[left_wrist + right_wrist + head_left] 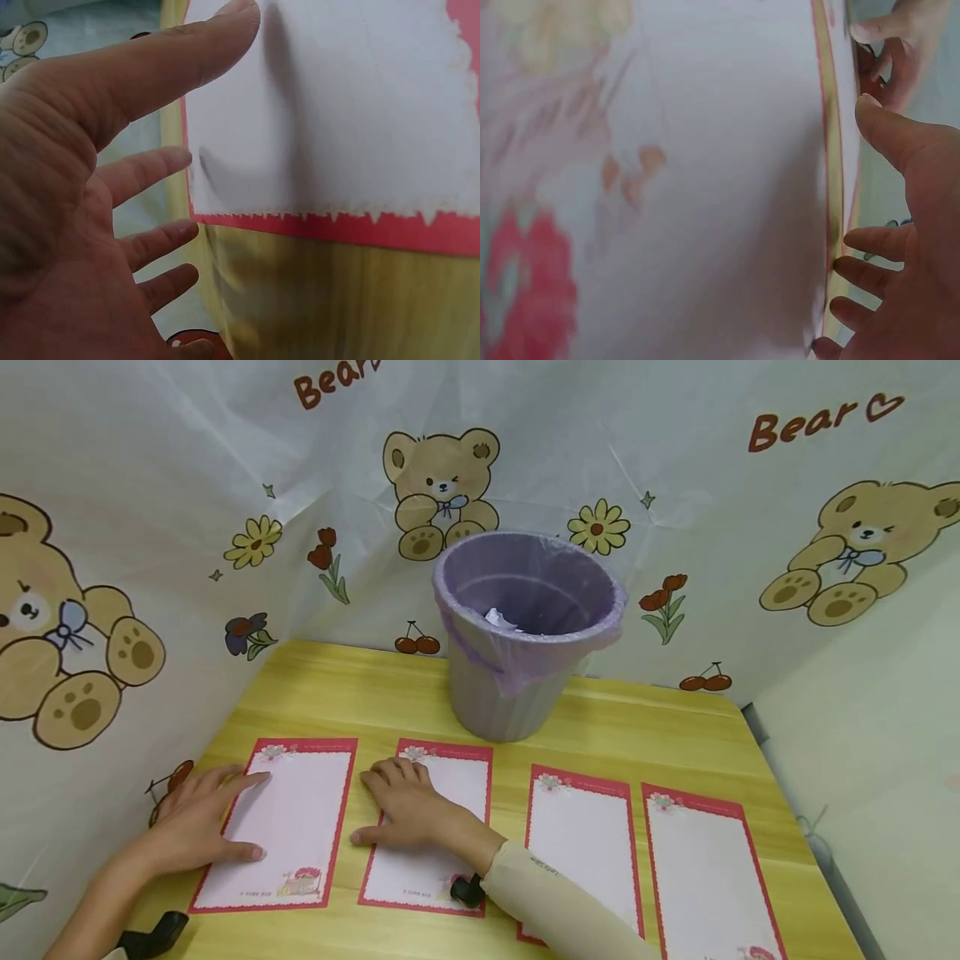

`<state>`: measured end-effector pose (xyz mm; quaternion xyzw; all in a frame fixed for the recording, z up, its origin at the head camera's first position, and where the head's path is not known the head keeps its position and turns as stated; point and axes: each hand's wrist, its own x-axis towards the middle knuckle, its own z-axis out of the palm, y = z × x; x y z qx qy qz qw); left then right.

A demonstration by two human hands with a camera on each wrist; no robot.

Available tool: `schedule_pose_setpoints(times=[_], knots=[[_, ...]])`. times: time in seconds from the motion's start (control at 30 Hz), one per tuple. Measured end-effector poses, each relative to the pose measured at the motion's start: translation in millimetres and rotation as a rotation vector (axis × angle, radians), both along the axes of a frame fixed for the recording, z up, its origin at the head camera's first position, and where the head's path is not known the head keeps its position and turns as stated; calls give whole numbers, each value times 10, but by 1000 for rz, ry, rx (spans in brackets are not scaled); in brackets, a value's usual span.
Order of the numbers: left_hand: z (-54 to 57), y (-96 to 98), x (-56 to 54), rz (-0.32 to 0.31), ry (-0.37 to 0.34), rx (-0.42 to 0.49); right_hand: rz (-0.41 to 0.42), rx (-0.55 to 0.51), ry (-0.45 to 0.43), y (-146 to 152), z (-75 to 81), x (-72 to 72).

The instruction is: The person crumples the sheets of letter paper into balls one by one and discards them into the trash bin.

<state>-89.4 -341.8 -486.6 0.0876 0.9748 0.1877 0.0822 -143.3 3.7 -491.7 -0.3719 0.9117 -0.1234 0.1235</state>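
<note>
My left hand (pixel 193 827) is at the left edge of the leftmost red-bordered sheet of paper (pixel 296 818), fingers spread and thumb over the white area. In the left wrist view, the thumb (pixel 172 60) extends above the paper (pixel 360 112) and nothing is gripped; contact is hard to tell. My right hand (pixel 408 806) reaches across the second sheet (pixel 457 789), its fingers apart and pointing left. It hides part of that sheet's left side. The right wrist view shows the relaxed right hand (pixel 922 247) beside the sheet's edge, holding nothing.
Two more matching sheets lie to the right, a third one (pixel 581 843) and a rightmost one (pixel 708 868). A bag-lined purple bucket (pixel 498 693) with crumpled white material (pixel 498 618) inside stands at the back of the wooden table (pixel 352 685). Bear-print cloth (pixel 555 410) hangs behind.
</note>
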Motion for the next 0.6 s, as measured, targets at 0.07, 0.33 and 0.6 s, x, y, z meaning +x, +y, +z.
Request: schedule_pose_setpoints(times=[0.07,0.33,0.6], knots=[[-9,-2,-2,-4,-6,-5,13,31,21,-70,-38,13],[-60,-12,-20,17,-18,-6,38,115,142,-348,-80,65],[-82,-13,-75,15,-19,12,17,132,185,-504,-18,28]])
